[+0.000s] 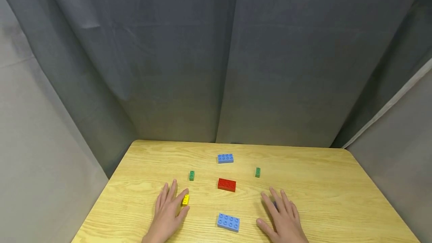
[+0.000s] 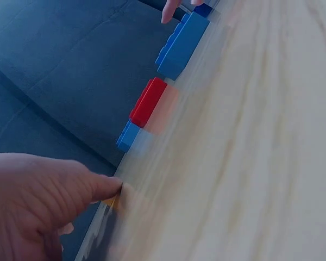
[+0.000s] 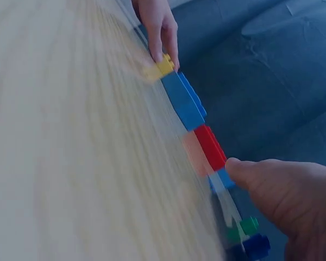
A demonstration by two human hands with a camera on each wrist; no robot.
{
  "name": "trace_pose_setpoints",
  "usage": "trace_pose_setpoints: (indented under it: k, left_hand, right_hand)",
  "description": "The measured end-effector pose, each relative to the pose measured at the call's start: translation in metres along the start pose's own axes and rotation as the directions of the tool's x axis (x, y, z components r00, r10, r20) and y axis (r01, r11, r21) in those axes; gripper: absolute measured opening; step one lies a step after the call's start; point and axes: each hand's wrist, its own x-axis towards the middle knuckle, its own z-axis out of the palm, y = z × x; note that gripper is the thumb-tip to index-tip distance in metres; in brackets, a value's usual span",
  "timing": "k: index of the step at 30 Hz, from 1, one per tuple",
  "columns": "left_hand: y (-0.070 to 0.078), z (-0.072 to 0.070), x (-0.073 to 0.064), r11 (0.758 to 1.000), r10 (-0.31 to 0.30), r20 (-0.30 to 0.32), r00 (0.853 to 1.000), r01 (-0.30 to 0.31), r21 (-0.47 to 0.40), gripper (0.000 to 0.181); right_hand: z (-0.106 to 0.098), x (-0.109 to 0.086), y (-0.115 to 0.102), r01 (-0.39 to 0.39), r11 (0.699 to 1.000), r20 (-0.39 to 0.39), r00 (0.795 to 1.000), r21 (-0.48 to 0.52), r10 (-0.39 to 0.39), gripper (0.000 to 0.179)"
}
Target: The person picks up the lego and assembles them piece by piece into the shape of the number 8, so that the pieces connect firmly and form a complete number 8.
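In the head view, my left hand pinches a small yellow toy brick between thumb and index finger at its two ends, the other fingers stretched forward. The right wrist view also has this yellow brick between the fingertips. On the other side, my right hand spreads its fingers over a small dark blue brick, partly hidden by the index finger. Seen from the right wrist, the dark blue brick lies apart from the thumb.
Between the hands lie a blue brick near the front, a red brick and a farther blue brick. Green bricks stand at left and right. Grey curtains surround the wooden table.
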Motion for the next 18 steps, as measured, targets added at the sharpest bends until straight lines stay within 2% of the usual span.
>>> trace_pose_setpoints:
  k: [4,9,15,18]
  left_hand:
    - [0.002,0.002,0.000,1.000,-0.002,-0.011,1.000,0.002,0.006,0.047]
    - [0.004,0.003,0.000,1.000,-0.007,-0.019,1.000,0.007,0.011,0.046]
    - [0.011,0.004,0.001,0.999,-0.010,-0.046,0.999,0.012,0.041,0.046]
    - [0.015,0.007,0.001,1.000,-0.003,-0.030,1.000,0.004,0.030,0.045]
  right_hand:
    - [0.005,-0.001,-0.008,-0.011,0.999,0.028,1.000,-0.035,0.012,0.077]
    - [0.014,-0.004,-0.013,0.025,0.999,0.021,0.999,-0.048,-0.024,0.072]
    - [0.019,-0.004,-0.021,0.092,0.993,-0.025,0.995,-0.068,-0.094,0.056]
    - [0.018,-0.004,-0.027,0.082,0.996,-0.007,0.997,-0.029,-0.082,0.045]
